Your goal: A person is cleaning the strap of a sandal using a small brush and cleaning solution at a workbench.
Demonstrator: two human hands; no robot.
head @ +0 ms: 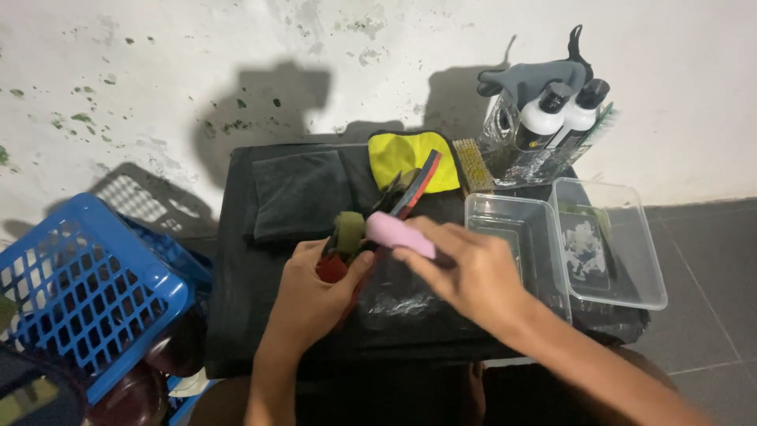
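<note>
Now gripping one shoe [347,244] with a red sole and olive upper, left hand [311,296] closed around it over the black-covered desk [260,315]. Pressing one pink cloth [398,234] against that shoe, right hand [473,276] with fingers curled onto it. Just right of the right grip, lying side by side, two clear plastic tubs [631,237]. Beyond them, standing together, two white bottles with black caps [560,114]. Behind both grips, lying flat, one yellow cloth [398,154] and one dark folded towel [300,193]. Far left of the left grip, sitting on the floor, one blue basket [87,292].
</note>
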